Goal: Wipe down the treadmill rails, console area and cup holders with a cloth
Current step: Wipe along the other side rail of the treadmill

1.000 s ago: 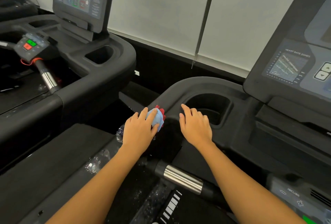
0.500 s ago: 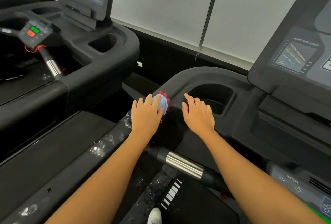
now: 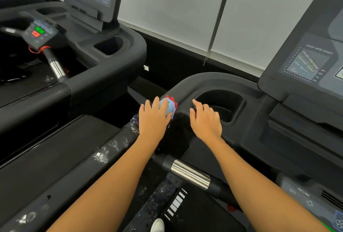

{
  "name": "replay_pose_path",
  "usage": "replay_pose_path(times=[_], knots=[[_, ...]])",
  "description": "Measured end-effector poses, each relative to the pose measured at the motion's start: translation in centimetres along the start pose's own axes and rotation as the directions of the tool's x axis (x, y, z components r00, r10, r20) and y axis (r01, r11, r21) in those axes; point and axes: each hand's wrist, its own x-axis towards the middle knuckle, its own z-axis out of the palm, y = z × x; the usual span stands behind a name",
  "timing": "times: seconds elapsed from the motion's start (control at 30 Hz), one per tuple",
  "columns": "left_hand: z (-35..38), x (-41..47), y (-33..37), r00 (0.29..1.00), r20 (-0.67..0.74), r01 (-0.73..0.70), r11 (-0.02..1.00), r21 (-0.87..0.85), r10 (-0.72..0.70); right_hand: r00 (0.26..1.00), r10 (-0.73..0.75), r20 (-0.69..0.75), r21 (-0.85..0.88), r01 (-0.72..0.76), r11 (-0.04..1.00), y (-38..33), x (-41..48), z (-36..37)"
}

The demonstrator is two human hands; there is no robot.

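While the left hand (image 3: 154, 120) cups a bunched blue-and-red cloth (image 3: 169, 105) against the top corner of the side rail (image 3: 105, 150), the right hand (image 3: 206, 120) lies flat, fingers loose, beside the cup holder (image 3: 220, 105). White specks along that rail suggest the job is at an early stage. The cup holder and console (image 3: 306, 64) look not yet wiped.

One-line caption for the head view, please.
Left hand holds a blue-and-red cloth against the rail while the right hand rests beside the cup holder.

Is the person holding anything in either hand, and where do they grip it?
The left hand grips a bunched blue-and-red cloth from above; the right hand holds nothing.
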Motion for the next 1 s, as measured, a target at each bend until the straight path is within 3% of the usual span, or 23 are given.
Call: replay_pose_path(times=[0.13,0.2,0.37,0.5,0.63,0.8,1.0], knots=[[-0.2,-1.4,-0.7,0.998,0.006,-0.056,0.998,0.039,0.056,0.993,0.075,0.093,0.252,-0.096,0.963,0.2,0.4,-1.6],[-0.3,-1.4,-0.7,0.998,-0.017,-0.062,0.998,-0.019,0.062,0.978,0.123,0.169,0.426,-0.185,0.886,0.3,0.4,-2.4],[-0.8,-0.9,2.1,0.985,-0.13,-0.136,0.975,-0.176,0.113,0.939,0.194,0.283,0.602,-0.331,0.727,0.3,0.6,-4.0],[0.0,0.3,6.4,0.966,-0.095,-0.256,0.944,-0.209,0.24,0.929,0.181,0.321,0.65,-0.356,0.672,0.7,0.7,-3.8],[0.9,1.3,7.7,0.972,0.001,-0.229,0.943,-0.242,0.236,0.931,0.192,0.31,0.639,-0.353,0.683,0.7,0.6,-3.8],[1.1,1.1,6.5,0.943,0.034,-0.33,0.942,-0.054,0.332,0.93,0.206,0.303,0.617,-0.356,0.701,0.4,0.5,-4.0],[0.1,3.3,5.4,0.977,0.126,-0.182,0.98,0.078,0.171,0.937,0.194,0.291,0.582,-0.335,0.741,0.3,0.1,-4.5]])
